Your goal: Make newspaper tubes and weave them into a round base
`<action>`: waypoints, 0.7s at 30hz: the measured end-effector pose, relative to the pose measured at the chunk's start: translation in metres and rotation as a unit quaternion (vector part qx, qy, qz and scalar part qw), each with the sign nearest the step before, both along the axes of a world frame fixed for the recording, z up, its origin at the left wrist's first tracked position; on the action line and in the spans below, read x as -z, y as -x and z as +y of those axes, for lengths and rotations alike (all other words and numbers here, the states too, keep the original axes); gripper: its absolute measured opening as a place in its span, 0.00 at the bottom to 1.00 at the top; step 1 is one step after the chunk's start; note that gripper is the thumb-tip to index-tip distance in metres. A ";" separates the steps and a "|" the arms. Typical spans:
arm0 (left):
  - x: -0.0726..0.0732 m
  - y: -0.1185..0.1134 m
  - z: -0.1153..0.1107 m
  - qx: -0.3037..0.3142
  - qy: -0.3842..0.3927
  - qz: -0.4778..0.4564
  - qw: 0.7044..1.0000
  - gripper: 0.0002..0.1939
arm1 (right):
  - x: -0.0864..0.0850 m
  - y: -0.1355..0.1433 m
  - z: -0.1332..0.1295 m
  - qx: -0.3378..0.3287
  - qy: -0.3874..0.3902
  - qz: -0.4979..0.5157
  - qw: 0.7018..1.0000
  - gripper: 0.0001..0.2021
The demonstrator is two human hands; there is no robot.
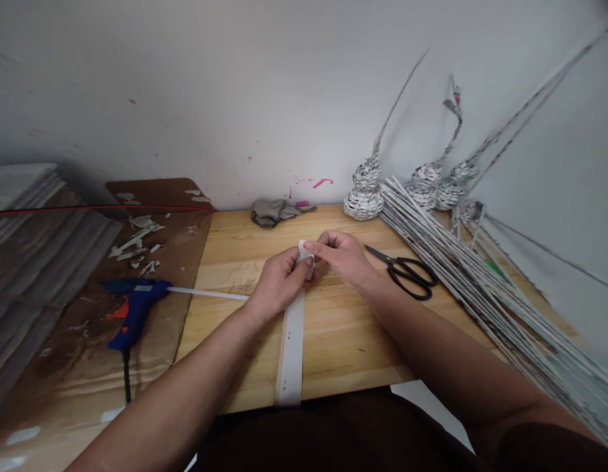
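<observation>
A long pale paper strip (293,347) runs from the near edge of the wooden table up to my hands, its far end raised and bent. My left hand (283,278) pinches that end from the left, thumb lying across the paper. From the right, my right hand (341,254) grips the top of the same end between thumb and curled fingers. Part of the strip under my fingers is hidden. Black-handled scissors (405,270) lie right of my right hand, blades partly apart.
A blue glue gun (137,314) with a glue stick in its back lies on cardboard (186,262) at left. Paper stacks (48,262) stand beyond it. A grey cloth (272,213) rests by the wall. Woven paper gourd shapes (363,196) and many rolled paper sticks (461,282) occupy the right.
</observation>
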State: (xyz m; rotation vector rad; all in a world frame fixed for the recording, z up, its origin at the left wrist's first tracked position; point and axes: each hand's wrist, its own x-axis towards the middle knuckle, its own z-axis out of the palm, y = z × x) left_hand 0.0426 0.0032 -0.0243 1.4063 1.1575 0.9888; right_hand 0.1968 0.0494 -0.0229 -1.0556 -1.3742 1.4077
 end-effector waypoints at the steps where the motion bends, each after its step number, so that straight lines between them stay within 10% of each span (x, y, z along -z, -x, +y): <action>1: -0.001 0.000 0.000 -0.002 0.019 -0.015 1.000 0.15 | 0.000 -0.002 0.002 -0.007 -0.001 -0.001 1.000 0.23; 21: 0.004 0.002 0.004 -0.012 0.031 -0.031 0.999 0.16 | -0.003 -0.016 0.008 -0.081 -0.023 -0.065 0.994 0.17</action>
